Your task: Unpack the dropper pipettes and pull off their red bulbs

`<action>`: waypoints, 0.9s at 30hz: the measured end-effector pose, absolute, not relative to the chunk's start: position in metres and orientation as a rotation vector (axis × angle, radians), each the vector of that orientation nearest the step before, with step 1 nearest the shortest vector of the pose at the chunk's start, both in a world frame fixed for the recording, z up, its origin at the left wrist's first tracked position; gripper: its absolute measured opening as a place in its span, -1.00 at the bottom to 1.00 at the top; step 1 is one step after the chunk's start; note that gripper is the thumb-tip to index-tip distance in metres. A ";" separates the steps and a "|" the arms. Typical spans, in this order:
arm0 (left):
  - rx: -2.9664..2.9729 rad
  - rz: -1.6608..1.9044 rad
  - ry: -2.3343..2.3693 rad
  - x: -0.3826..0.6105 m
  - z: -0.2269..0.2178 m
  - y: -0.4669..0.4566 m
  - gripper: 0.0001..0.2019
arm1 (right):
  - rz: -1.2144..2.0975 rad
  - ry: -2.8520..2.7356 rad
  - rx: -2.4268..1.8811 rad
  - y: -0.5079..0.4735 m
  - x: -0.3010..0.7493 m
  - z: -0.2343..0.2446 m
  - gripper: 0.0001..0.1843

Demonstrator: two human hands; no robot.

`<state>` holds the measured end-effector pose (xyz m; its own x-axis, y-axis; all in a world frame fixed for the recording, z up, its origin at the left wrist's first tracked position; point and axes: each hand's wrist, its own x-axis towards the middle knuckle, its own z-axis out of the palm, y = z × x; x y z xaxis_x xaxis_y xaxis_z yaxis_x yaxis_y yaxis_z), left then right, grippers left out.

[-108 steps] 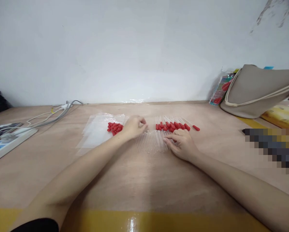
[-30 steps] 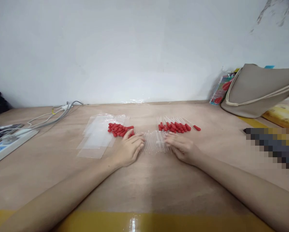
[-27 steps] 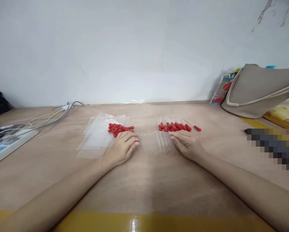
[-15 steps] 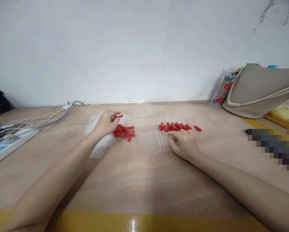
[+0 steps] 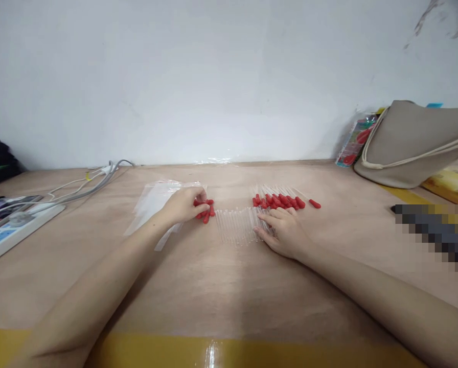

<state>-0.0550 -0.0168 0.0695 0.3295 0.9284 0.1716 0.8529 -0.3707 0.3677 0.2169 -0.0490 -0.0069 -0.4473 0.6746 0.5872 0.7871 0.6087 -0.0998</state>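
Red rubbery bulbs (image 5: 206, 218): likely light, squishy; pinch fat ends. Right hand (image 5: 288, 234): fingers apart. Left hand (image 5: 184, 204): can't tell.

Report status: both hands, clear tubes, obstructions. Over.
Left hand at the left pile of red bulbs, covering some; grip unclear. Right hand open at the right end of the clear tubes. Red-ended sticks lie just beyond.

taupe bag (image 5: 416, 140) beside colourful packet (image 5: 355, 142), white power strip (image 5: 41, 217), grey cable (image 5: 94, 189)
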 end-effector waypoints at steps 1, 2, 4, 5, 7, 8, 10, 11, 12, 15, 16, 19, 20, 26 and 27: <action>2.417 0.494 1.622 -0.054 0.069 -0.017 -0.91 | -0.244 -2.254 -1.152 -0.049 0.217 -0.006 -0.64; 2.452 0.461 1.634 -0.053 0.068 -0.017 -0.90 | -0.241 -2.262 -1.158 -0.050 0.217 -0.006 -0.63; 2.524 0.402 1.673 -0.054 0.065 -0.015 -0.89 | -0.237 -2.279 -1.163 -0.051 0.216 -0.005 -0.61; 2.556 0.375 1.689 -0.055 0.064 -0.014 -0.88 | -0.233 -2.290 -1.163 -0.051 0.216 -0.004 -0.61; 2.578 0.348 1.695 -0.056 0.063 -0.013 -0.86 | -0.220 -2.308 -1.152 -0.051 0.216 -0.004 -0.60; 2.569 0.368 1.685 -0.057 0.064 -0.014 -0.85 | -0.211 -2.310 -1.142 -0.051 0.217 -0.005 -0.59; 2.518 0.460 1.644 -0.055 0.065 -0.015 -0.85 | -0.189 -2.282 -1.126 -0.050 0.217 -0.005 -0.59; 2.484 0.520 1.623 -0.054 0.065 -0.016 -0.84 | -0.173 -2.253 -1.124 -0.049 0.218 -0.005 -0.60; 2.460 0.578 1.612 -0.051 0.065 -0.016 -0.83 | -0.154 -2.218 -1.127 -0.048 0.219 -0.006 -0.63; 2.517 0.670 1.645 -0.036 0.062 -0.014 -0.78 | -0.096 -2.119 -1.156 -0.047 0.221 -0.005 -0.73; 2.570 0.671 1.662 -0.029 0.060 -0.012 -0.78 | -0.084 -2.098 -1.169 -0.047 0.223 -0.005 -0.74; 2.658 0.592 1.656 -0.001 0.055 -0.002 -0.78 | -0.077 -2.050 -1.181 -0.045 0.227 -0.006 -0.73; 2.647 0.557 1.646 0.009 0.054 0.002 -0.79 | -0.085 -2.036 -1.175 -0.045 0.228 -0.006 -0.74; 2.384 0.430 1.741 0.061 0.050 0.027 -0.72 | -0.118 -1.990 -1.141 -0.042 0.233 -0.010 -0.79; 2.358 0.418 1.758 0.067 0.049 0.030 -0.70 | -0.122 -1.987 -1.138 -0.041 0.233 -0.011 -0.79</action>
<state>0.0667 0.0300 0.0491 0.2651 0.9566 0.1210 0.9087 -0.2899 0.3003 0.2335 -0.0414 -0.0106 -0.2524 0.6744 0.6939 0.7540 0.5865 -0.2958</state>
